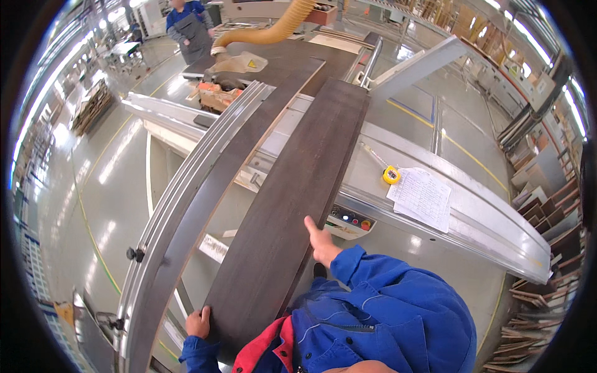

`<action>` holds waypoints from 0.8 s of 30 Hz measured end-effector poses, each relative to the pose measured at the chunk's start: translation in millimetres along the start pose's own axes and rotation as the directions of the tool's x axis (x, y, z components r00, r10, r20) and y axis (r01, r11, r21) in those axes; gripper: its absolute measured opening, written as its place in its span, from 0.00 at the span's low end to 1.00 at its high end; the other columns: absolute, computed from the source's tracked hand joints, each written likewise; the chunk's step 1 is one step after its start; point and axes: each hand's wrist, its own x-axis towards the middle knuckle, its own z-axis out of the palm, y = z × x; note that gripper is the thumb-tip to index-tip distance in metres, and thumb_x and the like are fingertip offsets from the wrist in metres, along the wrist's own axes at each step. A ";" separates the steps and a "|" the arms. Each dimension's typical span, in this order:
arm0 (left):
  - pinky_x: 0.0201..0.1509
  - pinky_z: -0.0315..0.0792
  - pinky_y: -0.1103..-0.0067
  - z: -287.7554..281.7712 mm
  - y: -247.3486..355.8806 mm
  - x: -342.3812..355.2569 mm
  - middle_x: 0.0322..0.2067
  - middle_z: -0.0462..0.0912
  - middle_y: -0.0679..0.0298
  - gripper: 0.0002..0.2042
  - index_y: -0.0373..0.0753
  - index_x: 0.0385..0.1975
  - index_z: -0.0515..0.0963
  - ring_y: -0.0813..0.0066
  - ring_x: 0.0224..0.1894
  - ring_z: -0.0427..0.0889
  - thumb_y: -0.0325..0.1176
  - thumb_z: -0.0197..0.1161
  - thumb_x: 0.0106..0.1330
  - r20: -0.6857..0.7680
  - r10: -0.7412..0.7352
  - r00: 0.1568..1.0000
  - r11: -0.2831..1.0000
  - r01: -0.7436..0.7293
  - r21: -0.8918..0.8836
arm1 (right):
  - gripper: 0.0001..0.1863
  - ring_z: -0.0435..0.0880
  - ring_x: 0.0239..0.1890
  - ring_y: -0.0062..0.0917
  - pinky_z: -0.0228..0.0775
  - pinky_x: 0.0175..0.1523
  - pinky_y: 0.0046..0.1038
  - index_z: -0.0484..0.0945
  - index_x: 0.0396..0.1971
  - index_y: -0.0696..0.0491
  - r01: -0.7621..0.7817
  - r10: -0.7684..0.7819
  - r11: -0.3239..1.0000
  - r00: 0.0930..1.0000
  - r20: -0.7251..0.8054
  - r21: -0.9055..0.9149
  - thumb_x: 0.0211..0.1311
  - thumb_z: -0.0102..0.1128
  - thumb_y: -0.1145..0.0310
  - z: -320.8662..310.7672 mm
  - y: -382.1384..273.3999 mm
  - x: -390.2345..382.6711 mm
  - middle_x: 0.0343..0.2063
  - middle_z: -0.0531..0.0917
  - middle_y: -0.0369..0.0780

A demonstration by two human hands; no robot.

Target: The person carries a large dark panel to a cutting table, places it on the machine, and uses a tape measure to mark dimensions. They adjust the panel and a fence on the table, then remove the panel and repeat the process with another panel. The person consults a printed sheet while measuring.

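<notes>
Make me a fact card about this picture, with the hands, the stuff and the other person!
Left hand: holding the left edge of the long dark board, at its near end
Right hand: holding the board's right edge, farther along
Tape measure: yellow, on the silver table, beside white papers
Hose: yellow, ridged, above the machine
Other person: standing in the background, grey overalls, blue sleeves

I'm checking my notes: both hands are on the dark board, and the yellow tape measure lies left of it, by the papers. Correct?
Not quite: the head view shows the tape measure right of the dark board, by the papers. The rest holds.
</notes>
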 end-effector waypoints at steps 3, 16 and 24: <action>0.52 0.77 0.52 -12.7 14.7 3.8 0.39 0.88 0.41 0.32 0.32 0.39 0.87 0.37 0.46 0.86 0.63 0.58 0.73 0.062 -0.068 0.996 0.984 0.057 0.166 | 0.61 0.72 0.73 0.49 0.64 0.75 0.44 0.70 0.67 0.73 -0.080 0.090 0.983 0.995 0.053 -0.168 0.57 0.71 0.27 -0.7 15.1 -44.6 0.68 0.75 0.61; 0.41 0.77 0.53 24.2 148.6 64.3 0.31 0.86 0.47 0.29 0.37 0.29 0.76 0.40 0.36 0.85 0.63 0.59 0.73 -0.309 -0.037 0.950 0.996 0.060 0.067 | 0.42 0.84 0.43 0.29 0.75 0.48 0.34 0.82 0.50 0.65 -0.150 0.083 0.968 0.949 0.304 0.203 0.62 0.73 0.34 -28.1 -17.3 -9.0 0.43 0.86 0.42; 0.43 0.77 0.53 22.8 75.6 25.6 0.32 0.86 0.44 0.31 0.34 0.35 0.82 0.39 0.39 0.85 0.64 0.58 0.73 -0.196 -0.101 0.975 0.993 0.110 0.039 | 0.31 0.79 0.62 0.31 0.70 0.66 0.34 0.76 0.64 0.64 0.054 -0.112 0.968 0.967 0.228 0.247 0.75 0.68 0.53 -7.3 -10.4 -20.1 0.61 0.82 0.44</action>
